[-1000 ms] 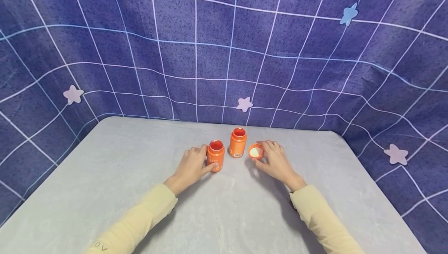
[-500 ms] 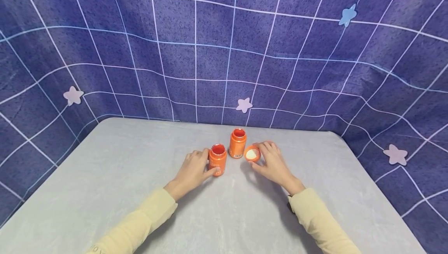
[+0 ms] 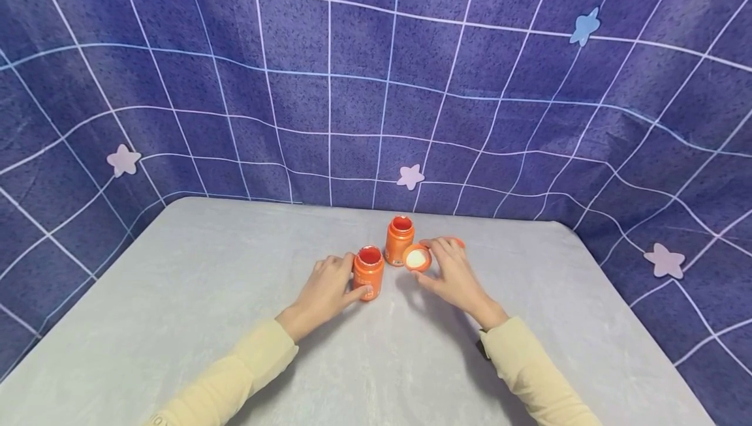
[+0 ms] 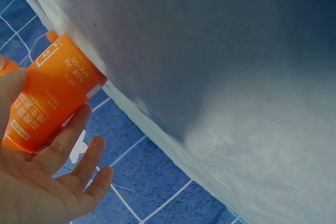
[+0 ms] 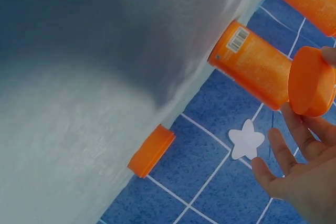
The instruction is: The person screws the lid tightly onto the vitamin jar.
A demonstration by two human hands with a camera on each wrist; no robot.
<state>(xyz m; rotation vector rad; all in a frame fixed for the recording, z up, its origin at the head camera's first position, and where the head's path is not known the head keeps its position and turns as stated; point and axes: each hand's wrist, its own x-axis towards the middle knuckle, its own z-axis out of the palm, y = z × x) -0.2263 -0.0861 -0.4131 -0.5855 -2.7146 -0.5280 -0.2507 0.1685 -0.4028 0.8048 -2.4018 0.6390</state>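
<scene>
My left hand point(image 3: 322, 290) grips an orange bottle point(image 3: 368, 281) around its side, thumb in front. The bottle is upright and uncapped, its red-looking mouth facing up; printed text covers its side in the left wrist view. To the right, my right hand point(image 3: 457, 280) pinches an orange screw lid point(image 3: 416, 259) between thumb and fingers, white inside toward the head camera. In the right wrist view the lid's orange top point(image 5: 307, 80) shows, other fingers spread below. Just behind the held lid stands a second uncapped orange bottle point(image 3: 399, 241), partly overlapped by it.
A second orange lid point(image 5: 151, 151) lies on the table, mostly hidden behind my right hand in the head view. The grey-covered table point(image 3: 376, 374) ends at a blue gridded curtain point(image 3: 329, 100) with star shapes.
The lid in my right hand has moved left toward the bottles, uncovering part of the second lid behind the hand. My left hand has brought its bottle slightly right and nearer to me.
</scene>
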